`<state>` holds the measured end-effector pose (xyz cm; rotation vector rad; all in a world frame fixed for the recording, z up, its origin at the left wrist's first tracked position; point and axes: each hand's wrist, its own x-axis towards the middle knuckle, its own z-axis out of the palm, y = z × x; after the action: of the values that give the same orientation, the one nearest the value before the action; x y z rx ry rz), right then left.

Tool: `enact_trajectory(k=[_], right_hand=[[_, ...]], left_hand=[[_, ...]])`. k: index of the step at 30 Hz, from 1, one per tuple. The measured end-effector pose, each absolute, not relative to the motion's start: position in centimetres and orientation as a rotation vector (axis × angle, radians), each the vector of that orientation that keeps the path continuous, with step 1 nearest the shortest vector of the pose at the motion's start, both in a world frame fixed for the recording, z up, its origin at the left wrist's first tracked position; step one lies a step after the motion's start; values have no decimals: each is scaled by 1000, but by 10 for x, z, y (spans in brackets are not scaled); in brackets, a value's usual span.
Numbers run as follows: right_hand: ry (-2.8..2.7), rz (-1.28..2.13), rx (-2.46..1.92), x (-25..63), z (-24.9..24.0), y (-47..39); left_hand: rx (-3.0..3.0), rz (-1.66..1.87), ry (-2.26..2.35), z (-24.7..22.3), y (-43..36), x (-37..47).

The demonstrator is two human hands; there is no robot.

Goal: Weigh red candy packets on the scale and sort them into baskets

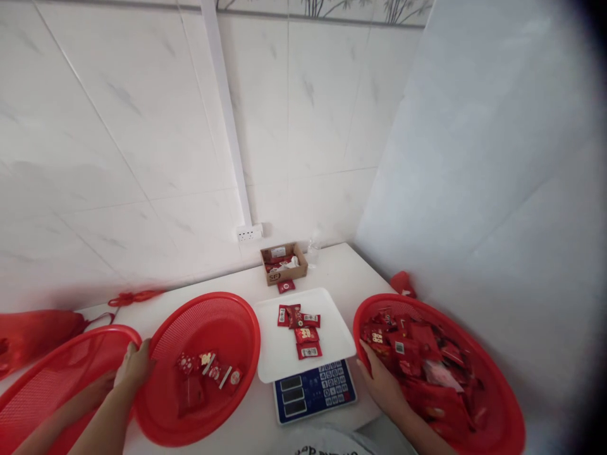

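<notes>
My left hand (136, 365) is closed on the left rim of a round red plastic basket (208, 436); a few red and patterned packets (208, 366) lie in its bottom. My right hand (379, 379) is at the near-left rim of another red basket (509, 404), fingers over the edge and thumb outside. That basket is heaped with small red packets (422, 360). Between the two baskets, several red packets (303, 332) lie on the white pan (272, 360) of a blue digital scale (313, 392).
Another person's forearm and hand (95, 392) reach over a third red basket (9, 411) at the left. Behind the scale stands a small cardboard box (289, 275) of packets, with a clear bottle (313, 251) beside it. A red bag (38, 335) lies at far left.
</notes>
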<state>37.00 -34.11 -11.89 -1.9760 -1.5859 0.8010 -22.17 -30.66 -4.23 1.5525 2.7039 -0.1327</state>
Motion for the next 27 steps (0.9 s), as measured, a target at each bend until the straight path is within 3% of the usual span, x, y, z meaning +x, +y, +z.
enact_trajectory(k=[4, 27], right_hand=[[-1604, 779, -1982, 370, -119, -341], [-1563, 825, -1971, 369, -115, -341]], left_hand=[[1517, -302, 2704, -35, -309, -210], [1555, -243, 2598, -17, -298, -213]])
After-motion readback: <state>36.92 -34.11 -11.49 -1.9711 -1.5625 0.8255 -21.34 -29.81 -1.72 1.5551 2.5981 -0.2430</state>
